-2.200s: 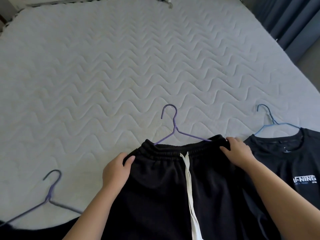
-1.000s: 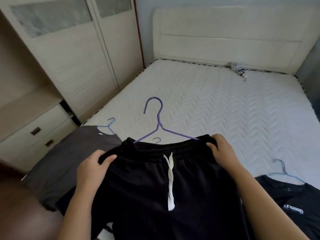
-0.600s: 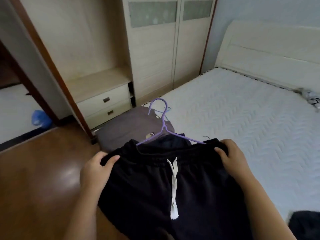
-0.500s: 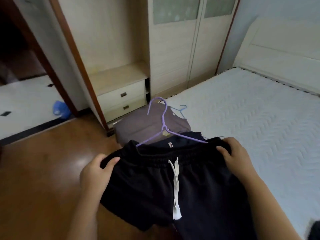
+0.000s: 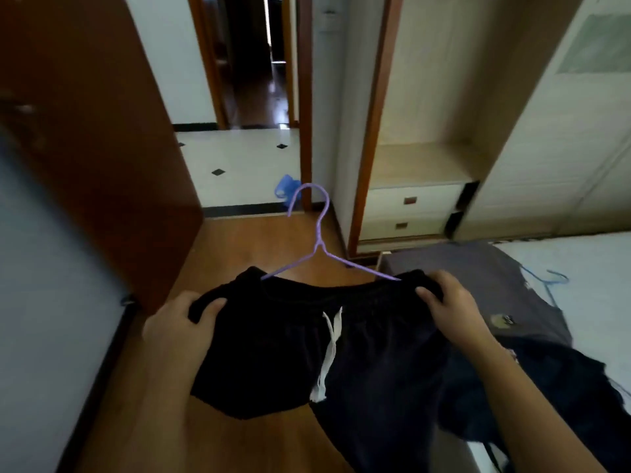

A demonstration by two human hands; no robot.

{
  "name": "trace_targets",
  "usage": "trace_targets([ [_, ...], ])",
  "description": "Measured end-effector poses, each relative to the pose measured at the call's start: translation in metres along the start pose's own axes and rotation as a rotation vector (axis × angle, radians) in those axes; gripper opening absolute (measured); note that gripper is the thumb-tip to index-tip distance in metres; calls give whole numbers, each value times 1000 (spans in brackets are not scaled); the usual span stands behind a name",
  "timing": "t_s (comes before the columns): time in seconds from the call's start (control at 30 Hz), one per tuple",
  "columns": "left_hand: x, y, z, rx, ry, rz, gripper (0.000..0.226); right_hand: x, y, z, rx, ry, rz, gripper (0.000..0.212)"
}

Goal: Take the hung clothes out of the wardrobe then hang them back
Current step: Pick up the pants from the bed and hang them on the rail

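While I stand on the wooden floor [image 5: 239,247], the wardrobe [image 5: 512,138] rises at about two o'clock, and its open bay [image 5: 426,107] shows only a bare shelf, with two shut drawers [image 5: 409,213] beneath it whose contents I cannot see. My left hand [image 5: 177,331] is clenched on the left end of the waistband of the black shorts [image 5: 280,349], thumb on top and the other fingers hidden under the cloth. My right hand [image 5: 450,308] pinches the right end of the same waistband, thumb lying across the dark fabric. Between my hands the waistband is stretched flat, and the white drawstring [image 5: 329,346] hangs down its middle. A purple hanger [image 5: 319,240] sits inside the waistband; both its arms disappear into the cloth and its hook points toward twelve o'clock, touching nothing. Hanging free above the floor, the shorts are well short of the wardrobe. At three o'clock the bed [image 5: 587,268] carries a grey garment [image 5: 478,278] on a blue hanger [image 5: 546,281], and a darker garment [image 5: 553,380] lies just beside my right forearm. Beyond the doorway at twelve o'clock, a blue object [image 5: 285,187] rests on the tiled floor.
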State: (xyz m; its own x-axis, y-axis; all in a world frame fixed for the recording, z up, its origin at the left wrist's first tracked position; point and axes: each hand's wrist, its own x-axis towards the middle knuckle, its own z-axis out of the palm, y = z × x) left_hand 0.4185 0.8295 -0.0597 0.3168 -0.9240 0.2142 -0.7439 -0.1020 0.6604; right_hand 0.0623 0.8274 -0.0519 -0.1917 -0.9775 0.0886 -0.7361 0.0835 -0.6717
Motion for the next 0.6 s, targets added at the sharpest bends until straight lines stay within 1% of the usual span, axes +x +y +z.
trace_targets([
  [0.03, 13, -3, -1, 10, 24, 5, 26, 17, -4, 10, 13, -17, -7, 13],
  [0.13, 51, -6, 3, 27, 82, 9, 35, 72, -11, 37, 17, -29, -17, 28],
  [0.17, 64, -5, 7, 29, 94, 2, 34, 90, -13, 45, 19, -31, -29, 28],
  [0.27, 109, 1, 25, 44, 113, -3, 25, 150, -14, 65, 57, -58, -51, 27],
  [0.33, 144, 10, 39, 62, 117, 6, 23, 193, -15, 72, 78, -95, -83, 25],
  [0.43, 201, 37, 59, 62, 71, 0, 24, 263, -15, 69, 114, -136, -99, 15],
  [0.5, 240, 61, 74, 62, 37, 21, 23, 308, -13, 61, 127, -134, -96, 10],
  [0.6, 295, 100, 101, 66, 58, 92, 22, 374, -5, 48, 121, -99, -102, 10],
])
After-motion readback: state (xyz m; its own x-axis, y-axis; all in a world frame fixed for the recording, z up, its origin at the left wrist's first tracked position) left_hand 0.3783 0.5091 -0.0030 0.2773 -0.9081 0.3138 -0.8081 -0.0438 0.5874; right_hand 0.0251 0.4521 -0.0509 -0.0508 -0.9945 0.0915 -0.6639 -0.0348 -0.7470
